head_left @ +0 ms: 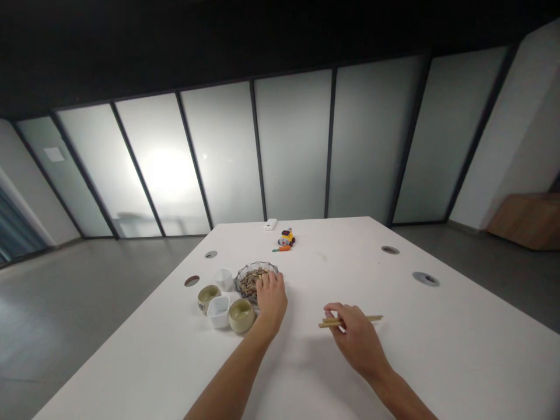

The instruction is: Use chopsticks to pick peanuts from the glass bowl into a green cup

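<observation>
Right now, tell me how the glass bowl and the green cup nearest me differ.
The glass bowl is wide and see-through; the green cup is smaller and opaque. The bowl holds what look like seeds; no contents show in the cup. The left hand is at the bowl; neither hand holds the cup. Both stand upright on the white table.

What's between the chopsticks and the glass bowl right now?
In the head view, the left hand comes first, at the near right side of the glass bowl; from there to the chopsticks, only white table shows.
</observation>
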Action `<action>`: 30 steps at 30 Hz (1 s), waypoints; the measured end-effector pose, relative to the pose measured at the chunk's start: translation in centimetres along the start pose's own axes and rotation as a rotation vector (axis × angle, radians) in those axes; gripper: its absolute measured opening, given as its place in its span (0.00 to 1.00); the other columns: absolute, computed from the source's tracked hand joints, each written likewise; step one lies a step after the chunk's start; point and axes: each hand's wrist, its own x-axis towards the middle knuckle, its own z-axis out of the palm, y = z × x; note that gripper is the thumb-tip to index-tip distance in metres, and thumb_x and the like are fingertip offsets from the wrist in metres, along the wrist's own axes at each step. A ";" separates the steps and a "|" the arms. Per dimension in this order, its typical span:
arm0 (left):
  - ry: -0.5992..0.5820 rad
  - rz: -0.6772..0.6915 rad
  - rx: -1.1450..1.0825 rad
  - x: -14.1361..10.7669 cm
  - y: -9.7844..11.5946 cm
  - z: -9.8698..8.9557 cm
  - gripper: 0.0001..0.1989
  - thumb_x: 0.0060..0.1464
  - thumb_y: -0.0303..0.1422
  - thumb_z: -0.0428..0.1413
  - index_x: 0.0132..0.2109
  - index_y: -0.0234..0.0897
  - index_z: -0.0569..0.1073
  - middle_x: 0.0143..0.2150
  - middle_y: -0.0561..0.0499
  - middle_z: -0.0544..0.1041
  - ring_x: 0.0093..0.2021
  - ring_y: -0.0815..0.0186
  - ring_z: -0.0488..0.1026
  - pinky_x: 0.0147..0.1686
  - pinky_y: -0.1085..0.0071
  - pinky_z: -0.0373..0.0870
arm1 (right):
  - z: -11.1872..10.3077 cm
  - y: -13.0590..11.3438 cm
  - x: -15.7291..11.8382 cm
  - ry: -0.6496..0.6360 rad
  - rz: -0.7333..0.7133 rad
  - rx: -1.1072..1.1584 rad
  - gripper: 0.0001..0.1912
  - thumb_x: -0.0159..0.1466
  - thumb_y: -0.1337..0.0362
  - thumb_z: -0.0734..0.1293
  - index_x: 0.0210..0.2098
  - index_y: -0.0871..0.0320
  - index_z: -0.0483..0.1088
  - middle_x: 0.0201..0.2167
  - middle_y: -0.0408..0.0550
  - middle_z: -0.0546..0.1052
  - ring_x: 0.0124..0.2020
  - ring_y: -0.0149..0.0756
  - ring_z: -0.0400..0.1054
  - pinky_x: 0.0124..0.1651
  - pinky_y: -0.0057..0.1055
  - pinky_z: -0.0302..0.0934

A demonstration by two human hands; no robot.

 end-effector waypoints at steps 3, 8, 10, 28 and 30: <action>-0.002 0.012 -0.001 0.3 0.9 0.7 0.18 0.61 0.17 0.48 0.53 0.31 0.75 0.48 0.35 0.75 0.50 0.47 0.71 0.49 0.54 0.64 | -0.1 -0.6 0.0 -0.013 -0.046 0.037 0.13 0.73 0.61 0.59 0.38 0.53 0.74 0.31 0.47 0.81 0.30 0.39 0.72 0.36 0.36 0.63; -0.013 0.210 -0.063 -0.6 3.4 1.2 0.16 0.63 0.22 0.51 0.53 0.37 0.75 0.49 0.40 0.76 0.50 0.51 0.71 0.51 0.55 0.65 | -0.1 -0.8 0.0 0.019 -0.065 0.079 0.11 0.73 0.61 0.60 0.38 0.53 0.73 0.31 0.47 0.81 0.30 0.39 0.72 0.37 0.36 0.63; -0.021 0.326 -0.107 -1.3 4.5 1.1 0.13 0.65 0.26 0.52 0.53 0.39 0.75 0.49 0.41 0.76 0.50 0.52 0.71 0.51 0.55 0.65 | -0.2 -0.6 0.0 0.041 -0.068 0.081 0.11 0.73 0.62 0.60 0.38 0.53 0.73 0.31 0.47 0.80 0.31 0.40 0.71 0.37 0.36 0.62; -0.033 0.402 -0.170 -6.6 -4.3 -5.5 0.26 0.66 0.40 0.57 0.68 0.47 0.65 0.66 0.46 0.71 0.62 0.49 0.67 0.62 0.49 0.56 | -4.1 1.0 1.1 0.394 -0.018 0.106 0.19 0.76 0.56 0.54 0.33 0.53 0.69 0.30 0.48 0.71 0.36 0.42 0.65 0.45 0.43 0.60; -0.001 0.263 -0.036 -6.6 -7.8 -6.0 0.28 0.64 0.40 0.59 0.68 0.43 0.66 0.67 0.41 0.70 0.64 0.45 0.65 0.63 0.45 0.54 | -4.9 1.1 1.5 0.484 -0.006 0.038 0.25 0.76 0.49 0.51 0.36 0.54 0.72 0.35 0.51 0.71 0.43 0.46 0.65 0.46 0.46 0.59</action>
